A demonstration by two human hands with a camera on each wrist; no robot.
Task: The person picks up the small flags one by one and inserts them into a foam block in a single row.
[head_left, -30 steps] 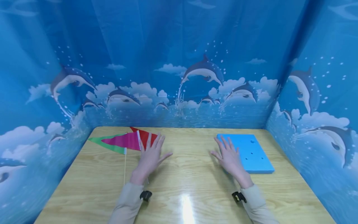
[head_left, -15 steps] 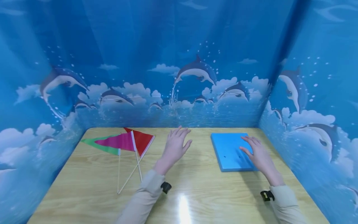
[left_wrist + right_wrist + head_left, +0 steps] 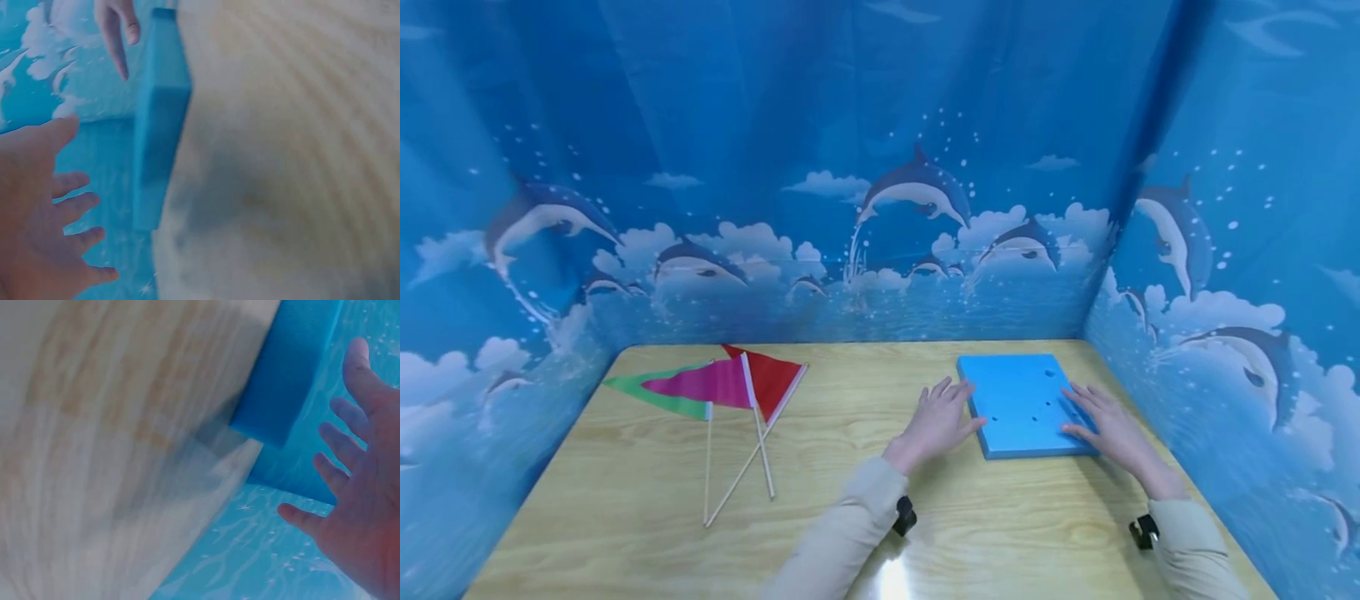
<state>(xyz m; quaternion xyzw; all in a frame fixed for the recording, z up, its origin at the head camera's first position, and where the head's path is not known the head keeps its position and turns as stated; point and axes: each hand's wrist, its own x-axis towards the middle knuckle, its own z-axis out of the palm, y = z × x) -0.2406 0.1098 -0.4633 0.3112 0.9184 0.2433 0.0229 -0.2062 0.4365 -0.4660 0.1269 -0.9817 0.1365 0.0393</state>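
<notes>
Both hands, left [image 3: 938,421] and right [image 3: 1108,428], lie spread flanking the blue foam board [image 3: 1021,403].

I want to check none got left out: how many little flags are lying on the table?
3, all lying together at the table's left side, sticks overlapping: a green flag farthest left, a pink flag across it, and a red flag on the right. Nothing suggests another hidden beneath.
</notes>
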